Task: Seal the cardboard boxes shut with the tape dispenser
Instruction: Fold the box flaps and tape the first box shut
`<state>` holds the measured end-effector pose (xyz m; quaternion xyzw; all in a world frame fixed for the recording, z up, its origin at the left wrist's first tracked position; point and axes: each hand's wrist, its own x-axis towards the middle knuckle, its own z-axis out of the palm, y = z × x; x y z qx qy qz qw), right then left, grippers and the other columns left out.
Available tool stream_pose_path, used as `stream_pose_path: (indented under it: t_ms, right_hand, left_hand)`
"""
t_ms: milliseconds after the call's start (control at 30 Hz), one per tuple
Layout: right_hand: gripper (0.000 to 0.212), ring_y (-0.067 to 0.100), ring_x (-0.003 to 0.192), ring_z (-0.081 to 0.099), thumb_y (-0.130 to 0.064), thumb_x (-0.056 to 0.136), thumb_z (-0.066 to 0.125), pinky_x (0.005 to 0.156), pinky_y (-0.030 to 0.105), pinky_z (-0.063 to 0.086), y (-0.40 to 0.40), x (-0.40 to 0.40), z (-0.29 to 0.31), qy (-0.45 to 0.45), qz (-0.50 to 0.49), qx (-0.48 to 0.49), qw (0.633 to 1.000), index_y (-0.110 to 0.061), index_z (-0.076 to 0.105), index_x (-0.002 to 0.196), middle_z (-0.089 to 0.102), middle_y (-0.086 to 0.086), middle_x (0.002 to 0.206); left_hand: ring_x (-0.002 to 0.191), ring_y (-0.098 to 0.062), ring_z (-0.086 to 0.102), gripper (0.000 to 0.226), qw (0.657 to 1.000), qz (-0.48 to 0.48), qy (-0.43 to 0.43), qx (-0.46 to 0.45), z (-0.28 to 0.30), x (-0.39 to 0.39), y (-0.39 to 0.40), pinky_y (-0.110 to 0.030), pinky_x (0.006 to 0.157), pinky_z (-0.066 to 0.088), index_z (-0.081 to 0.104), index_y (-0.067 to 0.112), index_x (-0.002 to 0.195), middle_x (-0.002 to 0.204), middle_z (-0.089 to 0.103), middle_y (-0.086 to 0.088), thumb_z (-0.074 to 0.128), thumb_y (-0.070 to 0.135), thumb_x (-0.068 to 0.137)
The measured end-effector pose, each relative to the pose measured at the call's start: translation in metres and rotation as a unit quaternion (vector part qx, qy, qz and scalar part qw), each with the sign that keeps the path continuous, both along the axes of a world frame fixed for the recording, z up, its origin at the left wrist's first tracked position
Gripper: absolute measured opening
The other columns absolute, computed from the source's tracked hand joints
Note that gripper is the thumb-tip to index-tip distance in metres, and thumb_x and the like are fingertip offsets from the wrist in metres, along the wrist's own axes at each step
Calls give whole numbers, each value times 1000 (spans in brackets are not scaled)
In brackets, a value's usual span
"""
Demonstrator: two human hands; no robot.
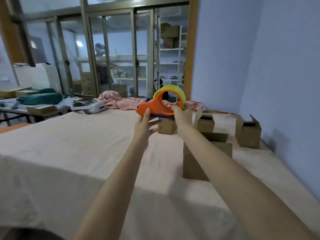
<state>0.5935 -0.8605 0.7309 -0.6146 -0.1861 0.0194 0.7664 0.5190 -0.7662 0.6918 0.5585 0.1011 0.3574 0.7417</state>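
Bedsheet [69, 144] peach; wall [259, 58] blue; boxes [248, 134] alongside

surface: peach-covered bed [69, 153] | on it: cardboard boxes [248, 134], white headset [91, 107], pink cloth [124, 102]

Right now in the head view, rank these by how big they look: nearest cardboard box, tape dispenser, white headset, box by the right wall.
1. Nearest cardboard box, though nearness inflates it.
2. Tape dispenser, held up by both hands.
3. Box by the right wall and white headset: too alike to rank.
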Motion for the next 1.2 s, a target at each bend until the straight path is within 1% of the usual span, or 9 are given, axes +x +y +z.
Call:
stream_pose_path:
  t_ms: [133,267,500,567,700,867,1000,1067,1200]
  right_hand:
    - [25,17,92,64,-12,79,67,71,32,57,-64,0,4,36,22,75,996,-17,62,102,66,4,101]
    - [20,10,67,66,-3,79,65,49,23,51,-132,1,4,82,-1,175,981,-23,61,81,69,-5,72]
    - [19,15,76,62,-12,80,62,48,22,44,-214,9,1,61,14,81,995,-25,58,93,65,2,89]
    - [22,17,80,63,-14,81,65,51,24,48,-234,14,0,32,73,73,994,-22,58,100,63,6,100]
    - [52,30,104,63,-6,80,60,79,33,55,-266,29,-13,-118,233,90,961,-22,46,128,57,11,127]
    - [59,22,94,62,-7,71,73,80,30,53,-258,39,-18,-207,136,101,964,-24,51,123,66,4,108]
    - [31,10,88,66,-15,68,76,75,22,52,-247,47,-18,-233,55,116,964,-24,66,95,72,-8,86]
    - [29,13,95,66,-23,70,77,80,25,52,-242,46,-17,-272,49,97,956,-26,68,97,72,-6,94]
    - [44,17,112,59,-23,74,76,87,29,52,-229,40,-13,-328,69,64,940,-22,61,115,66,-10,114]
  left_hand:
    - [88,-17,70,38,996,-63,-66,21,20,0,-51,-31,63,56,54,14,124,101,69,-5,59,34,92]
    - [92,-20,70,40,988,-133,-68,33,28,8,-104,-30,63,57,51,16,126,103,69,-6,63,28,89]
    - [105,-25,64,73,989,-141,-36,12,26,24,-166,-36,82,56,40,15,136,126,58,-12,76,30,75]
    - [109,-29,62,79,988,-145,-48,-27,28,29,-176,-42,89,53,38,11,137,128,56,-15,77,27,70]
    - [108,-30,63,71,975,-186,-57,-104,36,36,-191,-36,84,56,37,6,137,128,57,-18,70,27,78]
    - [102,-30,66,69,971,-206,-1,-122,46,42,-202,-29,69,59,40,6,136,123,61,-18,70,34,80]
    - [94,-29,67,70,964,-209,33,-160,47,42,-205,-27,60,58,38,6,135,120,61,-20,70,37,81]
    - [83,-23,66,69,957,-230,46,-169,44,40,-203,-24,60,55,40,4,133,109,64,-18,68,41,82]
    - [102,-29,65,78,951,-236,121,-159,41,41,-197,-30,70,56,39,5,136,121,61,-20,62,55,81]
